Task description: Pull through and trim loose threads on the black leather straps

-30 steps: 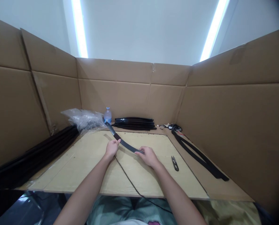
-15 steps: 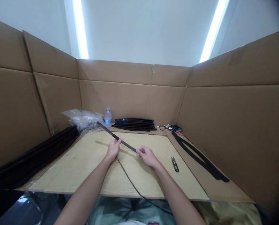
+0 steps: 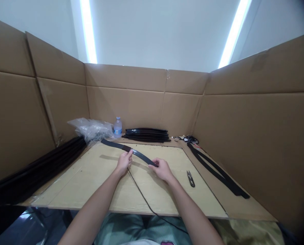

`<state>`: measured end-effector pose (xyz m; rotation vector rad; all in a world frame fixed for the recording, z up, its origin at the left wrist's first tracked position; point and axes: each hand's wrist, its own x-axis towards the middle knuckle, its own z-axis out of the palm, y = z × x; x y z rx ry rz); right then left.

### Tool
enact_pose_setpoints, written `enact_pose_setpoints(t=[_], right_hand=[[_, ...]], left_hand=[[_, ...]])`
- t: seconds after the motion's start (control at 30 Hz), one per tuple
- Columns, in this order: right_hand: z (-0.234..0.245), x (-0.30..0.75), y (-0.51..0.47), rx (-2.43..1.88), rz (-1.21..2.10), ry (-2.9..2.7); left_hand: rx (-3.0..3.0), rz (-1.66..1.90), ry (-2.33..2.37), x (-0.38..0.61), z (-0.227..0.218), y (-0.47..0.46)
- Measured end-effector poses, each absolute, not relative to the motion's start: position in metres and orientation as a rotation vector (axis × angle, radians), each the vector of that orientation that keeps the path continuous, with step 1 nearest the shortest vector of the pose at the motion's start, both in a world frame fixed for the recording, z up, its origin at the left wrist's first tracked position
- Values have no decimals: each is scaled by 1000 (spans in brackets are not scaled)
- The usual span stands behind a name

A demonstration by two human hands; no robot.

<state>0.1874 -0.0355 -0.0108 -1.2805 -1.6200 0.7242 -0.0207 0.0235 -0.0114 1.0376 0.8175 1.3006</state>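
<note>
A curved black strip [image 3: 141,156] is held above the pale board, its far end reaching left toward the plastic bag. Around its middle is a darker wrapped band. My left hand [image 3: 124,162] pinches the strip just by that band. At the near right end, my right hand [image 3: 161,168] grips the strip between thumb and fingers. A thin dark cord [image 3: 144,199] runs from below my left hand down over the board's front edge to my lap. Small black thread snips [image 3: 191,179] lie on the board, to the right of my right hand.
Cardboard walls [image 3: 126,105] enclose the table. Along the back are a clear plastic bag [image 3: 92,129], a water bottle [image 3: 118,128], stacked black strips [image 3: 147,134] and tangled wires [image 3: 190,139]. More black strips [image 3: 219,170] lie right; a long dark bundle [image 3: 44,163] lies left.
The strip has turned so its broad face shows, and it now bows in a curve. Its far end has dropped slightly and shifted left. Both hands stay nearly in place.
</note>
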Motion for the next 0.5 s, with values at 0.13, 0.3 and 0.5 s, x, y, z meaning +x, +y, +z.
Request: enact_pose_setpoints(t=[0.13,0.3,0.5], right_hand=[[-4,188,-38,-1212,717,-1556],[25,185,-54,-987,779,-1494],[74,161,-126,-335,1108,-1251]], left_hand=[[992,1396,782,-20,-10,23],[906,1516,751,-23,-7,25],[798,1616,726,-30,-6,30]])
